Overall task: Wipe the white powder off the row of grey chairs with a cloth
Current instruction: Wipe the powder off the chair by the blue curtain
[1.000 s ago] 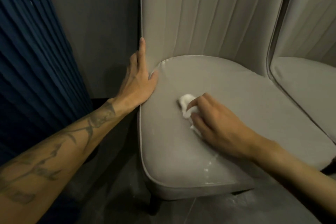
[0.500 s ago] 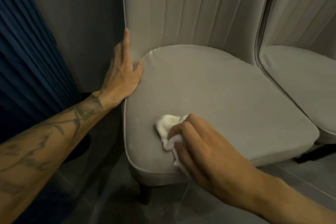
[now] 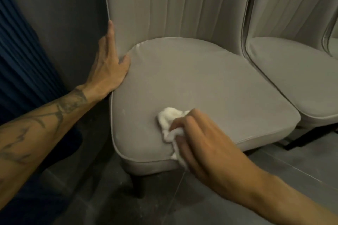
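Observation:
A grey upholstered chair (image 3: 210, 82) with a tall ribbed back fills the middle of the head view. My right hand (image 3: 199, 139) grips a crumpled white cloth (image 3: 169, 118) and holds it against the front left part of the seat. My left hand (image 3: 108, 64) rests flat against the chair's left side where the seat meets the back, fingers straight and pointing up. Faint white powder marks (image 3: 123, 111) show near the seat's left edge. A second grey chair (image 3: 301, 71) stands right beside the first on the right.
A dark grey wall (image 3: 60, 20) and a pleated blue curtain (image 3: 20, 60) close off the left. Grey floor tiles (image 3: 274, 166) run in front of the chairs. Dark chair legs (image 3: 137, 184) stand under the seats. A third chair's edge (image 3: 332, 31) shows at the far right.
My right hand has dragged the cloth from the seat's middle toward its front left edge. My left hand has stayed on the chair's side. The view has shifted.

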